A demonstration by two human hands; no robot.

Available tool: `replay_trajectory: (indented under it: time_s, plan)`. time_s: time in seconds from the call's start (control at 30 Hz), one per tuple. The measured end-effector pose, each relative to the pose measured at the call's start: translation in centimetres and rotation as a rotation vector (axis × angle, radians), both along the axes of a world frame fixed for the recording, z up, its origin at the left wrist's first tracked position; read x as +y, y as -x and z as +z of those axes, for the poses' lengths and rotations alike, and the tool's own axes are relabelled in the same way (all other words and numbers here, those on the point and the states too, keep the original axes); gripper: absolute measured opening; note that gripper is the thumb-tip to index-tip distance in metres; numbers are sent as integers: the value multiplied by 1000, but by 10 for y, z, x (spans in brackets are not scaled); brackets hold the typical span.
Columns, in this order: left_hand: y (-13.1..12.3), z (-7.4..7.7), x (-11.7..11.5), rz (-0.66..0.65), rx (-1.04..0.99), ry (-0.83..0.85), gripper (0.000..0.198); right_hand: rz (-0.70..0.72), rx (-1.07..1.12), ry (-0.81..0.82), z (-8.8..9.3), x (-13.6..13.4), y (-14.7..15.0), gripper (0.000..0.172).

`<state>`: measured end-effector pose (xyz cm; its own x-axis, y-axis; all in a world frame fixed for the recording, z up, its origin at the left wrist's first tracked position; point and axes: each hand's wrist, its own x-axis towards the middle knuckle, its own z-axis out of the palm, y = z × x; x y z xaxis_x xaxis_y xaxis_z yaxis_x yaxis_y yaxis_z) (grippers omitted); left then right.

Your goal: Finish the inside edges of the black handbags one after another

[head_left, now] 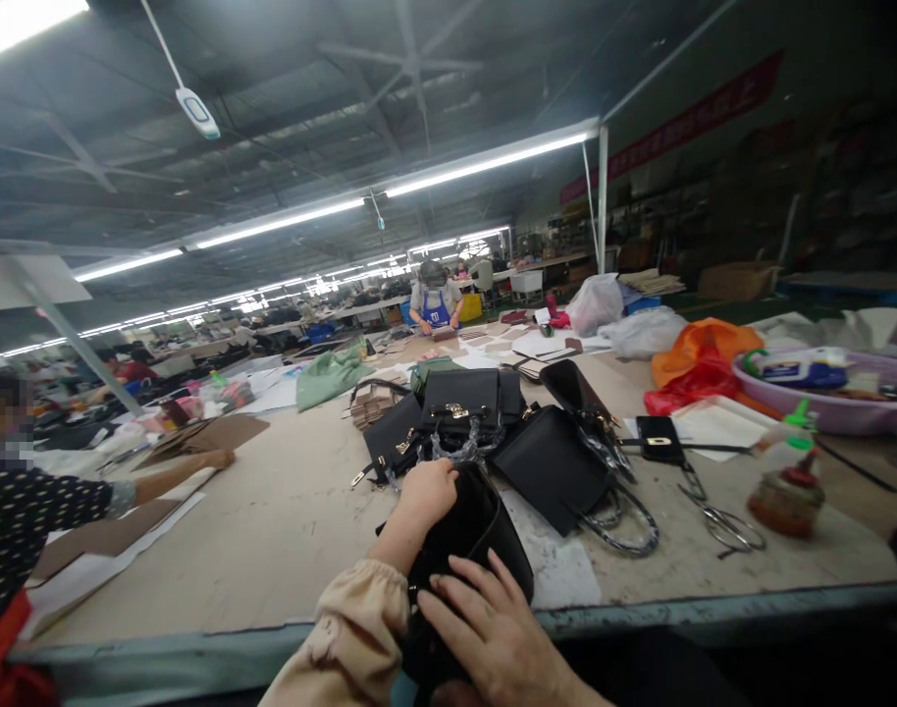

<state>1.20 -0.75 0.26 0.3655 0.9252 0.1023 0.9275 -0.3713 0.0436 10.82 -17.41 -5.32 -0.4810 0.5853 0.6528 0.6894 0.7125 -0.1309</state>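
A black handbag (485,530) lies at the front edge of the worktable, its mouth gaping. My left hand (428,493), coming out of a beige sleeve, is closed on the bag's far upper edge; its fingertips are partly hidden. Across the near side of the bag rests my right hand (497,628), fingers stretched and spread, thumb side out of sight. Just beyond my left hand stands a black handbag with a gold clasp (457,405), its handles wrapped in clear plastic. Another black bag (555,466) leans to its right.
Scissors (724,525), a bottle of brown liquid (787,496) and a black phone-like object (659,439) lie at the right. Behind them is a purple basin (846,398). A co-worker's arm (176,479) reaches over brown sheets at the left. Another person (435,299) works across the table.
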Motion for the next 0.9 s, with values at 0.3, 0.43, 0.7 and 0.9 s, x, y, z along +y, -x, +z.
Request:
replay_trajectory:
  time_s: [0.3,0.43,0.7,0.9]
  plan:
    - [36,4,-27,94,72,-17,28,-63,31,306,14,-13,-15,59]
    - [48,9,-36,46,79,-8,25,-113,109,353,20,-23,-30,54]
    - [32,6,-38,7,32,-102,26,-116,134,463,31,-37,-33,55]
    - [34,7,-38,17,-3,-113,35,-263,196,545,29,-42,-28,66]
